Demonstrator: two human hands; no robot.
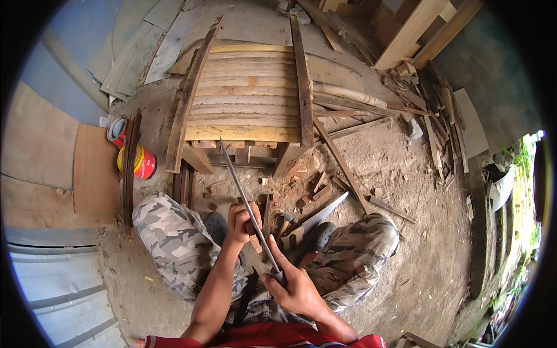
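A: Where do your hands stand right now?

B: Your hands are apart, each closed on something. Your left hand [235,223] is clamped around a small wooden block [251,227], in front of you between your knees. Your right hand [296,288] wraps the handle of a long thin tool [238,180], with your forefinger stretched along it. You have it nearly edge-on, so I can't tell whether it's a saw or a file.

A: Is your tool touching the block?

B: It slants past your left hand, close beside the block, but contact can't be made out. Its tip points toward the slatted frame [248,91].

A: How far along do you seem to be?

B: Your frame looks well advanced: pale slats lie closely side by side between 2 dark rails [305,93]. Whether you have them fixed, I can't tell. Your block looks unfinished to me, since you have it in hand and no finished cut shows on it. I'd judge that working and placing it are both left.

A: Anything else near you?

B: You have a handsaw [324,218] and a hammer [284,223] by your feet, with wood offcuts [322,192] scattered just beyond.
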